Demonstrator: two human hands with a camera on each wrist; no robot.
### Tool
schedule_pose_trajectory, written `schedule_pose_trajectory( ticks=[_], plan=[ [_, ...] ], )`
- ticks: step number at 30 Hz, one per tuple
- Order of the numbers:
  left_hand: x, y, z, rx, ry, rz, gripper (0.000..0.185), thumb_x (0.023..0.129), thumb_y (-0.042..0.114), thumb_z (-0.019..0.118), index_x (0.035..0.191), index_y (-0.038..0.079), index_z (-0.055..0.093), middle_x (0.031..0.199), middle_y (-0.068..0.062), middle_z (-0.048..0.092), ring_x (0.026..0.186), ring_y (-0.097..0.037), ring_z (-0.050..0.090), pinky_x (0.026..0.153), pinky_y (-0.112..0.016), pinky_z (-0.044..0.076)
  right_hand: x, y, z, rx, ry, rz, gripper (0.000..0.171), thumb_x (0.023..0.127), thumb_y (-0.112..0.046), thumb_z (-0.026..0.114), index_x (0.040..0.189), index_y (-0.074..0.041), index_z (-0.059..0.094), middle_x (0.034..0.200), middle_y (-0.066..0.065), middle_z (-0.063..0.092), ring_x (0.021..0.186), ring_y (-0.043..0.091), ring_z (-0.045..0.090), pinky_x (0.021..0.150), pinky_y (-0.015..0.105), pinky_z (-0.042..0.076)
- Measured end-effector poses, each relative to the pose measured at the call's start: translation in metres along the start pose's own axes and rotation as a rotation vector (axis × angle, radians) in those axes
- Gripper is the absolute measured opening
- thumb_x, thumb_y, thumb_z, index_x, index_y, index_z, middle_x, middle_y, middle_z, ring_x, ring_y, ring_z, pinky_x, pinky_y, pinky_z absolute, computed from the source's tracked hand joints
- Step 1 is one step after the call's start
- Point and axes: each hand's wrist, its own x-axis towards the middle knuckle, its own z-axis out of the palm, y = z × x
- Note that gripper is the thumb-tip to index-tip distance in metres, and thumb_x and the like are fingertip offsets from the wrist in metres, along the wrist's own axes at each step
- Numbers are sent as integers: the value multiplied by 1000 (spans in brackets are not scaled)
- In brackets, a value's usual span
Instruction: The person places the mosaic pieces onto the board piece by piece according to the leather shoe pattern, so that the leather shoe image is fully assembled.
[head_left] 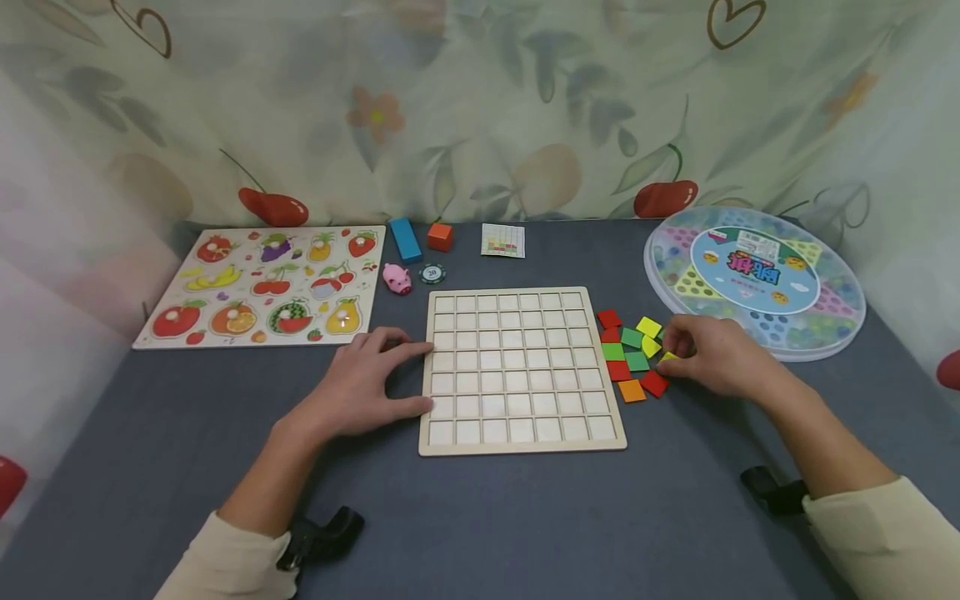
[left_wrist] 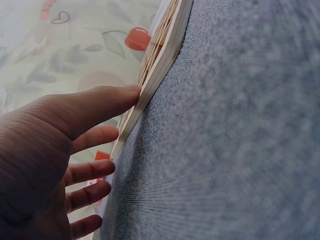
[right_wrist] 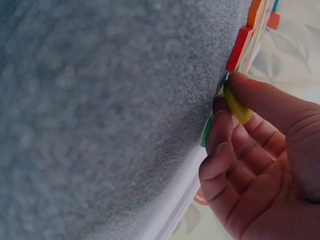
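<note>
A wooden grid board (head_left: 522, 452) lies in the middle of the table, its square cells bare and white. My left hand (head_left: 360, 387) touches the board's left edge with thumb and forefinger, the fingers spread. In the left wrist view the thumb (left_wrist: 107, 100) presses against the board's wooden side. Just right of the board lies a loose group of small coloured tiles: red (head_left: 654, 383), green (head_left: 637, 362), orange (head_left: 632, 391) and yellow (head_left: 648, 327). My right hand (head_left: 716, 354) pinches a yellow tile (right_wrist: 237, 106) between thumb and forefinger at the group's right side.
A fruit puzzle board (head_left: 255, 287) lies at the left. Behind the grid board are a blue block (head_left: 405, 240), an orange block (head_left: 440, 237), a pink pig (head_left: 397, 279), a poker chip (head_left: 432, 273) and a pattern card (head_left: 503, 241). A round game box (head_left: 825, 329) sits at the right.
</note>
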Motion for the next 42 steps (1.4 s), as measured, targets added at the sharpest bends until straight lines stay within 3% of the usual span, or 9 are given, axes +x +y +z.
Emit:
schedule_pose_trajectory(
  ticks=[7, 16, 24, 27, 33, 42],
  plan=[
    [-1, 0, 0, -1, 7, 5, 74, 87, 53, 77, 152, 26, 54, 148, -12, 47, 134, -36, 39, 112, -65, 31, -4, -7, -8, 6, 34, -7, 27, 95, -23, 74, 115, -5, 73, 90, 8, 63, 81, 23, 53, 65, 33, 44],
    [-3, 1, 0, 1, 2, -5, 74, 87, 53, 77, 152, 25, 54, 148, -13, 46, 134, -36, 39, 112, -64, 31, 0, -40, -11, 96, 49, -87, 17, 96, -23, 74, 105, -9, 72, 90, 2, 67, 82, 19, 57, 67, 31, 47],
    [-3, 0, 0, 2, 6, 0, 72, 88, 53, 76, 152, 26, 54, 148, -12, 46, 134, -35, 39, 112, -63, 31, 11, -80, -9, 244, -54, -87, 24, 100, -15, 66, 121, -7, 72, 89, 8, 67, 72, 22, 63, 66, 35, 55],
    [-3, 0, 0, 0, 5, 3, 71, 89, 53, 75, 152, 27, 54, 148, -11, 46, 134, -35, 39, 112, -64, 31, 18, -95, -6, 289, -95, -98, 22, 99, -15, 67, 118, -6, 72, 94, 10, 70, 76, 23, 66, 70, 37, 58],
    [-2, 0, 1, -1, 1, 6, 71, 89, 52, 75, 152, 28, 54, 149, -11, 46, 136, -35, 39, 113, -64, 30, 31, -120, 4, 322, -117, -136, 17, 95, -15, 73, 109, -6, 74, 94, 8, 72, 82, 30, 63, 69, 35, 53],
    [-3, -1, 2, -4, 9, 1, 71, 89, 52, 75, 152, 28, 54, 149, -10, 46, 136, -35, 39, 114, -63, 30, 56, -149, 24, 411, -163, -187, 11, 93, -9, 72, 103, -5, 75, 85, 14, 71, 71, 25, 64, 72, 41, 56]
  ],
)
